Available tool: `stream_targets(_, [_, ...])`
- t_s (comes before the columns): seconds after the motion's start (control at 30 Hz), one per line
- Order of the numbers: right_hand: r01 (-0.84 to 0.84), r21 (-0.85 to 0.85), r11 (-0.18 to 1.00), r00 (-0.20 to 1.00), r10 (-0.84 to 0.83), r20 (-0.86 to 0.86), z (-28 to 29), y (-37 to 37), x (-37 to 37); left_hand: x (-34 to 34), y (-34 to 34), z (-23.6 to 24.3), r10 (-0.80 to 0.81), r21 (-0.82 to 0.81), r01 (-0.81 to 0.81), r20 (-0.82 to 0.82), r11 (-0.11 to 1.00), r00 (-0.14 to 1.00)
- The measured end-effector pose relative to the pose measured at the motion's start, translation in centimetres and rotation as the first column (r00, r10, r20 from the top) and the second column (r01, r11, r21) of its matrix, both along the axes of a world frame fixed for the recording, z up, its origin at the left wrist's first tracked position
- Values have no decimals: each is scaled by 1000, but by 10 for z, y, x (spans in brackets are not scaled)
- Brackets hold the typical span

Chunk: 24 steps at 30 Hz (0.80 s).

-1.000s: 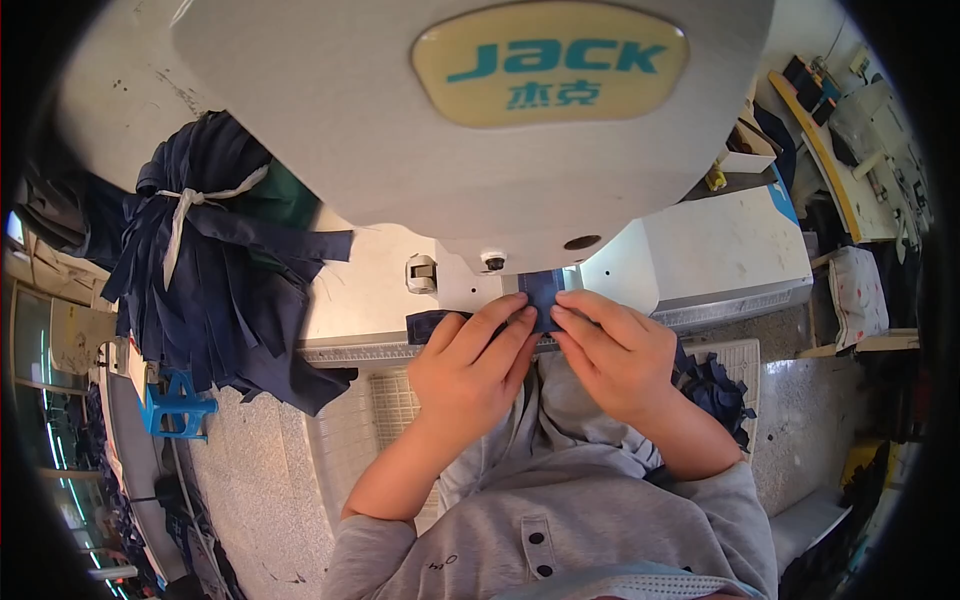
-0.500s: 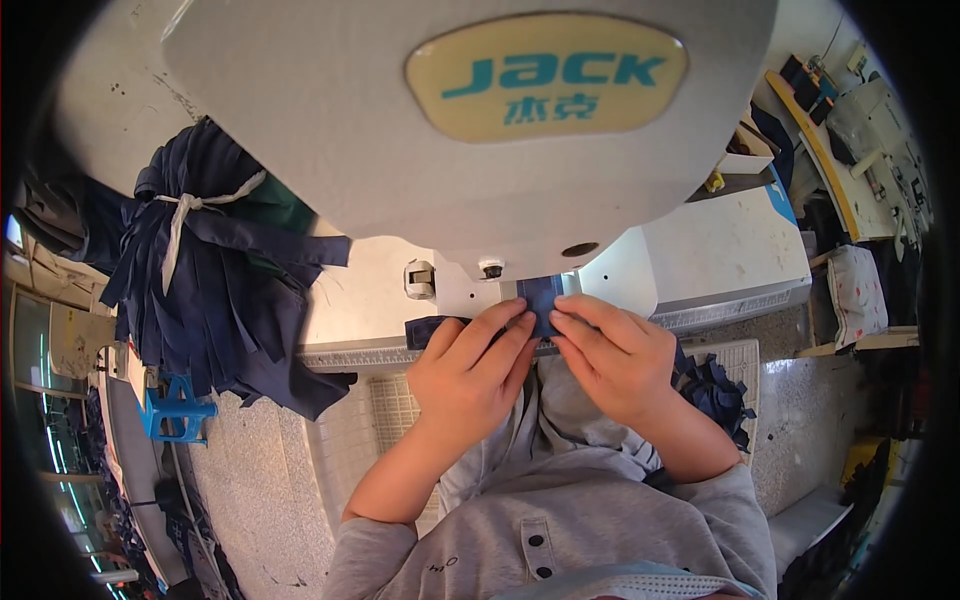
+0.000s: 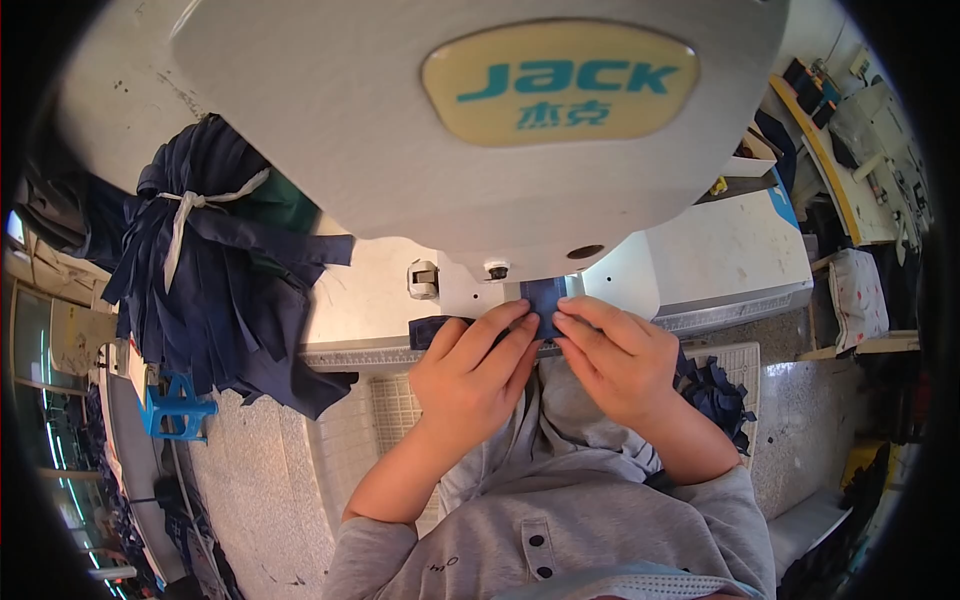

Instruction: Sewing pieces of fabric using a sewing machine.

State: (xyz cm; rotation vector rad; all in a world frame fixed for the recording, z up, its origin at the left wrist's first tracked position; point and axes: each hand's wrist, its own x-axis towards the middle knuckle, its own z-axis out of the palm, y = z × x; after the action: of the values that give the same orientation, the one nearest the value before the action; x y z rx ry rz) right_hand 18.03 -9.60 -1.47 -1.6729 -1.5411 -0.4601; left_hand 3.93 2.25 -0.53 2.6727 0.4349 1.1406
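A small navy fabric strip (image 3: 544, 294) lies at the front edge of the sewing machine bed, its far end under the white sewing machine head (image 3: 480, 200). My left hand (image 3: 468, 375) pinches the strip's near left edge, fingers closed. From the other side, my right hand (image 3: 628, 352) grips the near right edge between thumb and fingertips. The needle area is hidden behind the machine head. Another dark navy fabric piece (image 3: 432, 331) sits on the table edge beside my left hand and partly behind it.
On the left, a bundle of navy fabric strips (image 3: 215, 255) tied with a white band hangs over the table edge. Navy pieces (image 3: 715, 400) lie in a pale crate (image 3: 745, 365) below right. A blue stool (image 3: 182, 408) stands lower left. Another sewing station (image 3: 820, 150) is far right.
The whole view has shifted very slightly. Both hands keep their pinch at the strip's near end, with no clear movement of the fabric.
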Motion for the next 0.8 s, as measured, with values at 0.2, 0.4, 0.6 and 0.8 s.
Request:
stream_targets(0.2, [-3,5,1000,1000,3,6,0,0,1,-1,0,1,1,-1,-1,-10,1000,1000])
stream_targets(0.4, [-7,-41,999,999,5,-34,5,-4,0,-1,3,-4,-9,44,8,11,999,1000])
stream_targets(0.6, [19,-101,995,964,-45,-263,6,-25,-12,-3,2,-1,-27,31,28,-7,999,1000])
stream_targets(0.8, [-87,-270,959,849,-70,-523,-4,-35,-12,-8,0,3,-47,-5,47,-42,999,998])
